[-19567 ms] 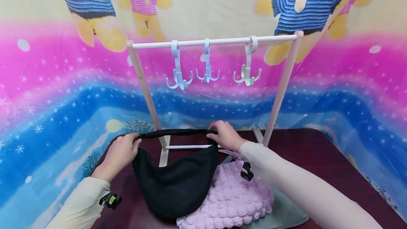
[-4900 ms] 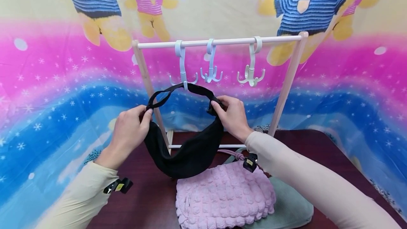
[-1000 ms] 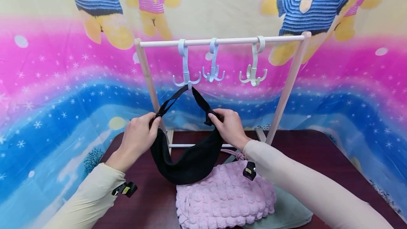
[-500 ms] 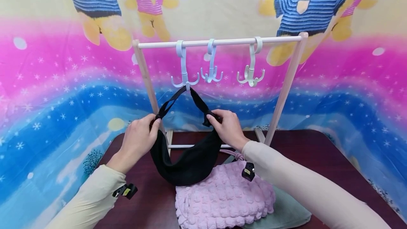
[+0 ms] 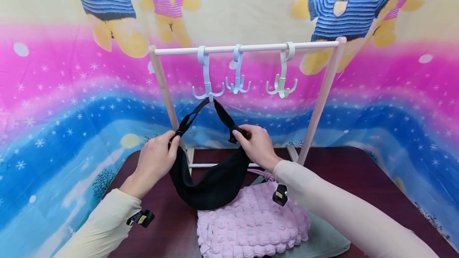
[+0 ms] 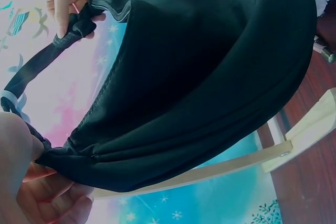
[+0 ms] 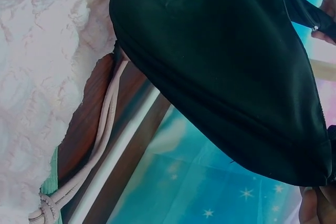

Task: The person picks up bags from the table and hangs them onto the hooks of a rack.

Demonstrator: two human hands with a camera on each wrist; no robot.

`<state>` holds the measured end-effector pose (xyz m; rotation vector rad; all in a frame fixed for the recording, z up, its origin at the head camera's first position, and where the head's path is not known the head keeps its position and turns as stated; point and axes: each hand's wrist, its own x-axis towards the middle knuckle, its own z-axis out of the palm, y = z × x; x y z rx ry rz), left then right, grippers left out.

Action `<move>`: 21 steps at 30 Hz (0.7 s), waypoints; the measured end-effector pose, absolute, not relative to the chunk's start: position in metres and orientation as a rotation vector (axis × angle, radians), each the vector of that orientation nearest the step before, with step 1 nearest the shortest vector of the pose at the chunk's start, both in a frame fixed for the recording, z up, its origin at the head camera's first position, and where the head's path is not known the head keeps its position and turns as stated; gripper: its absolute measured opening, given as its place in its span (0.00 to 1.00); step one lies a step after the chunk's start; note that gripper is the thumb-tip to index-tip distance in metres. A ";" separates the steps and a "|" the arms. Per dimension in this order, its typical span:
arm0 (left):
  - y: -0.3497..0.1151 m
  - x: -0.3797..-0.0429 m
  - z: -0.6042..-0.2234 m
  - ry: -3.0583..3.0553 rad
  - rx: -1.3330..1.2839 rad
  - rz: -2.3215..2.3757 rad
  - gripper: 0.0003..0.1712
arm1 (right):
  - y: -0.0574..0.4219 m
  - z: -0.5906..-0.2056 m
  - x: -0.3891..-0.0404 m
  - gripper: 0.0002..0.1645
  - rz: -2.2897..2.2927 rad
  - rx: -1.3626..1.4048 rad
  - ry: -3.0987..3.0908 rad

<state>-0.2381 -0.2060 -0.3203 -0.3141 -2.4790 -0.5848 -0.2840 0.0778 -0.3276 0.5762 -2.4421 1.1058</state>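
Observation:
A black shoulder bag (image 5: 211, 190) hangs in the middle of the head view. Its strap (image 5: 225, 115) peaks at the front prong of the left pale-blue hook (image 5: 206, 77). My left hand (image 5: 155, 158) pinches the strap's left base, where it meets the bag. At the right base, beside a knot, my right hand (image 5: 259, 145) grips the strap between thumb and fingers. The left wrist view shows the bag (image 6: 194, 77) sagging open at the top. In the right wrist view the bag (image 7: 220, 72) hides most of the right hand (image 7: 313, 208).
A wooden rack (image 5: 247, 48) carries another pale-blue hook (image 5: 238, 77) and a pale-green one (image 5: 282, 79). Below, a pink puffy bag (image 5: 254, 220) lies over a grey-green bag (image 5: 324, 236) on the dark red table (image 5: 344, 174). A printed cloth surrounds everything.
Early on, both hands held the bag low, off the hook. Later its strap arched at the left hook's prong; since then the hands have lowered, drawing it into a peak. The last second shows little movement.

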 end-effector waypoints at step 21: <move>-0.212 -0.238 -0.332 -2.548 -0.261 -0.601 0.18 | 0.083 -0.332 -0.283 0.21 1.159 0.556 -2.489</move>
